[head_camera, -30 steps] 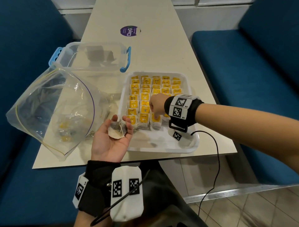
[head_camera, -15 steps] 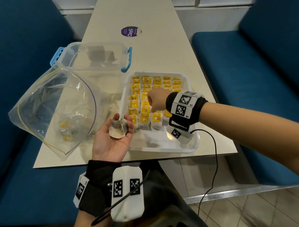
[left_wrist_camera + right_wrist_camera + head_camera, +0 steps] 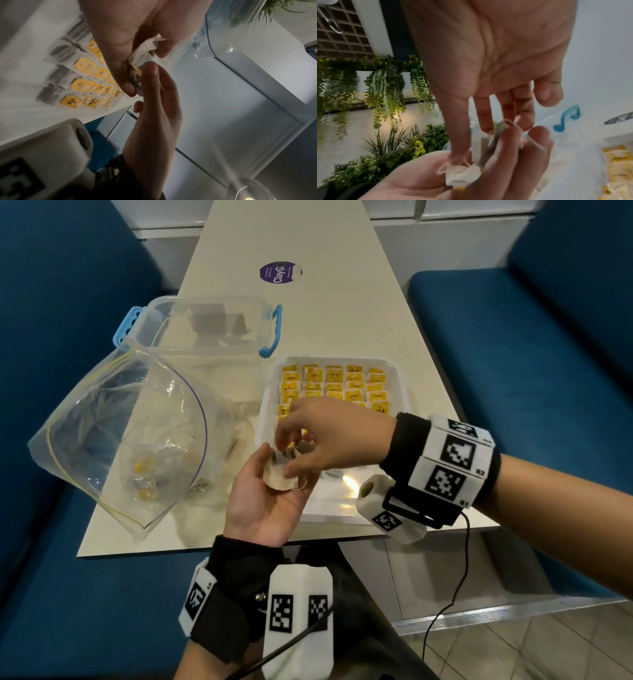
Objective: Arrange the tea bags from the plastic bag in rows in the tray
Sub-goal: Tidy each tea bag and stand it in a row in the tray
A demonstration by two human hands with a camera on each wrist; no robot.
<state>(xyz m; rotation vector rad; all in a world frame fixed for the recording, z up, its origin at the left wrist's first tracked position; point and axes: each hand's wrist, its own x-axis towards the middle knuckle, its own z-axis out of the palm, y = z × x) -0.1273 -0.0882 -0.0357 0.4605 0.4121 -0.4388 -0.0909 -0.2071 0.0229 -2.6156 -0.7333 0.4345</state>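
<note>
My left hand (image 3: pixel 270 501) lies palm up at the tray's near left corner and cradles a small bundle of tea bags (image 3: pixel 277 479) in its curled fingers. From the right, my right hand (image 3: pixel 286 455) reaches over it, with thumb and fingers pinching one tea bag of that bundle (image 3: pixel 462 174). The white tray (image 3: pixel 342 505) holds rows of tea bags with yellow tags (image 3: pixel 334 386); my right hand hides its near rows. Left of the tray lies the clear plastic bag (image 3: pixel 130 433), with a few yellow-tagged tea bags (image 3: pixel 144 465) inside.
A clear storage box with blue clips (image 3: pixel 205 326) stands behind the bag and tray. A purple sticker (image 3: pixel 279 272) is on the table farther back. Blue benches flank the narrow table, whose front edge runs just under my hands.
My right hand has left the tray's tea-bag rows and come back left to my left palm, where it now pinches a tea bag. The left hand has barely moved.
</note>
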